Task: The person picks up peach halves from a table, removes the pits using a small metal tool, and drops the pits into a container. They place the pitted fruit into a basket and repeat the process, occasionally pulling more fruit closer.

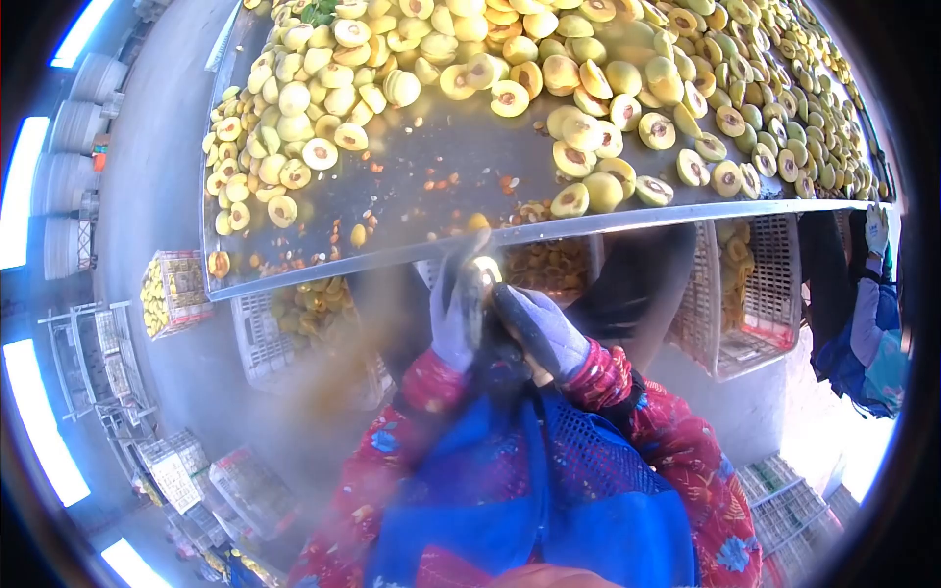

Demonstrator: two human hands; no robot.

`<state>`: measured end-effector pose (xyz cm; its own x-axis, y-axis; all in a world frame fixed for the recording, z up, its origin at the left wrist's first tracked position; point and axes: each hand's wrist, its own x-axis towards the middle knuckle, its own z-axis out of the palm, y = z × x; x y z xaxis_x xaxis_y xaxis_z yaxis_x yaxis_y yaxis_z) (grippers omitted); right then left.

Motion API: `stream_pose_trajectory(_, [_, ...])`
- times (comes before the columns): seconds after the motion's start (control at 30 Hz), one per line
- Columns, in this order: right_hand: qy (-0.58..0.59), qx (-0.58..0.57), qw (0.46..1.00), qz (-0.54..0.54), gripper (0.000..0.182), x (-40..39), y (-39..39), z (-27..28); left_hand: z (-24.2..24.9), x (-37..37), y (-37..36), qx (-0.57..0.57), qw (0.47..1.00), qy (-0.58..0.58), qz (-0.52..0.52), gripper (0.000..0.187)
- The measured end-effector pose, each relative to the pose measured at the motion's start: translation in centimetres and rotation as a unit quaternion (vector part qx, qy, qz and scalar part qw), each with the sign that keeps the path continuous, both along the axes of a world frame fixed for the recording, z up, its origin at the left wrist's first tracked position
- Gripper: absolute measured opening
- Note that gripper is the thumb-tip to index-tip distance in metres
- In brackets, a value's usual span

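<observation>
Both hands wear pale lilac gloves and meet just below the front edge of the metal table (431, 201). My right hand (551, 331) is closed around a hand tool (524, 328) with a long dark handle; a shiny metal part shows at its upper end. My left hand (451, 318) is closed against that metal end, fingers pointing up toward the table edge. What it holds is blurred and I cannot tell what it is. Above its fingertips, a small yellow fruit (477, 222) lies at the edge. Halved yellow peaches (510, 98), many with pits, cover the table beyond.
Loose pits (441, 183) lie on the bare metal nearby. Below the table stand a crate of fruit (284, 323) at left and a white crate (750, 294) at right. White buckets (74, 181) line the far left. Another person's gloved hand (875, 230) is at the right table edge.
</observation>
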<state>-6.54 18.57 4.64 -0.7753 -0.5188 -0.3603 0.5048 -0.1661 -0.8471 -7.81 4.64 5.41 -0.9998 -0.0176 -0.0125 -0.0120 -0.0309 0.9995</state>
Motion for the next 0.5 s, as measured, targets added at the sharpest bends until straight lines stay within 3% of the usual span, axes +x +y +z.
stream_pose_trajectory(0.03, [-0.073, -0.009, 0.997, -0.018, 0.022, 0.1, 0.0, -0.1, -0.3, -0.1, -0.9, -0.153, 0.985, 0.071, -0.037, 0.04])
stream_pose_trajectory(0.07, [-0.017, 0.062, 0.998, -0.014, 0.022, 0.4, -0.5, -1.4, -1.1, -0.1, -1.9, -0.302, 0.94, 0.142, -0.072, 0.04])
stream_pose_trajectory(0.13, [-0.024, 0.117, 0.993, -0.022, 0.022, 0.9, -1.2, -2.0, -2.1, -0.3, -1.3, -0.079, 0.994, -0.07, -0.027, 0.036])
stream_pose_trajectory(0.17, [0.002, 0.116, 0.993, 0.01, 0.023, 0.9, -1.1, -2.2, -2.6, -0.4, -1.0, 0.034, 0.986, -0.16, 0.031, 0.034])
stream_pose_trajectory(0.23, [0.094, 0.113, 0.987, 0.058, 0.028, 0.5, -0.3, -1.8, -2.6, -0.6, -0.9, 0.078, 0.967, -0.231, 0.075, 0.029])
stream_pose_trajectory(0.27, [0.161, 0.111, 0.978, 0.071, 0.033, 0.2, 0.2, -1.3, -2.4, -0.4, 0.2, 0.098, 0.974, -0.171, 0.114, 0.027])
stream_pose_trajectory(0.33, [0.248, 0.094, 0.961, 0.071, 0.039, -0.4, 0.9, -0.2, -4.8, 0.1, -0.4, -0.062, 0.987, -0.096, 0.117, 0.031])
stream_pose_trajectory(0.37, [0.179, 0.07, 0.978, 0.077, 0.04, -0.2, 0.7, -1.1, -5.7, 0.1, -0.6, -0.14, 0.982, -0.054, 0.117, 0.033])
stream_pose_trajectory(0.43, [0.033, 0.026, 0.997, 0.07, 0.041, 0.2, 0.5, -2.9, -5.0, -0.5, -0.7, -0.104, 0.985, -0.119, 0.064, 0.036])
stream_pose_trajectory(0.5, [0.051, 0.054, 0.995, 0.061, 0.038, 0.6, 0.1, -4.3, -3.9, -0.9, -0.4, -0.08, 0.981, -0.171, 0.035, 0.038])
